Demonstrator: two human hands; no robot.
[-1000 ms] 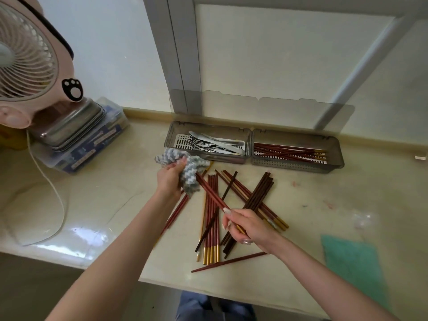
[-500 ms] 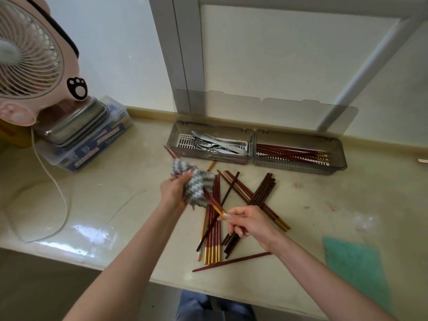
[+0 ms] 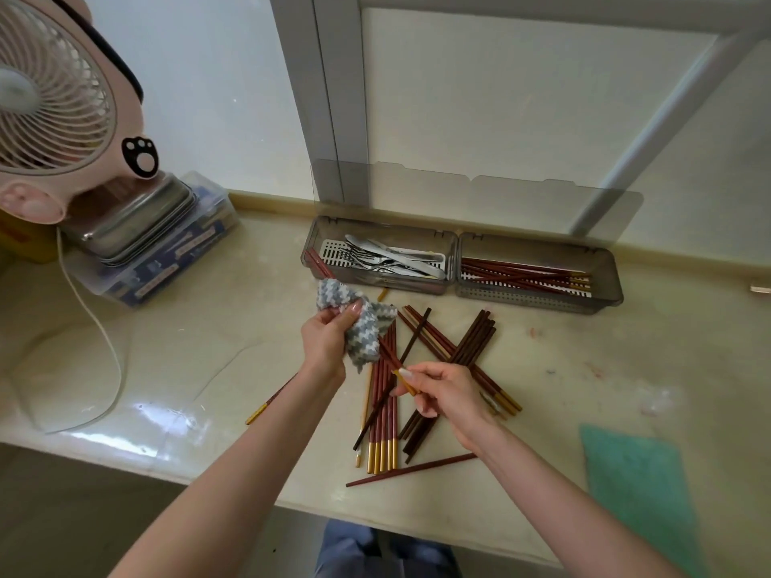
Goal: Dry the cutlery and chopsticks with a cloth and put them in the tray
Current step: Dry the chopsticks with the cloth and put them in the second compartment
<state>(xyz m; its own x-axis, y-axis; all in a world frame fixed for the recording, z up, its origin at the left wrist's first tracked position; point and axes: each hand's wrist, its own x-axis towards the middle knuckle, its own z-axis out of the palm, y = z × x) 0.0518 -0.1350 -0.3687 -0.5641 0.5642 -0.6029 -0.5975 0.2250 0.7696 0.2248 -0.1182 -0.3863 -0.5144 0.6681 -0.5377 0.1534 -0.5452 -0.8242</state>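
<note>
My left hand [image 3: 327, 340] grips a grey-and-white zigzag cloth [image 3: 367, 331] wrapped around red chopsticks [image 3: 390, 355]. Their far tips stick out of the cloth towards the tray at the upper left. My right hand [image 3: 444, 396] pinches their gold-tipped near end. A loose pile of red and dark brown chopsticks [image 3: 442, 360] lies on the counter under both hands. The grey two-part tray [image 3: 457, 281] stands behind, with forks and knives [image 3: 392, 260] in its left compartment and red chopsticks [image 3: 525, 275] in its right one.
A pink fan [image 3: 54, 98] stands at the far left above a metal tin [image 3: 133, 219] stacked on a plastic box, with a white cable [image 3: 104, 340] trailing over the counter. A green cloth [image 3: 638, 490] lies at the right front. The counter edge runs close below the pile.
The chopsticks have slid further through the cloth, so their tips now stick out beyond it. My right hand has moved closer to my left.
</note>
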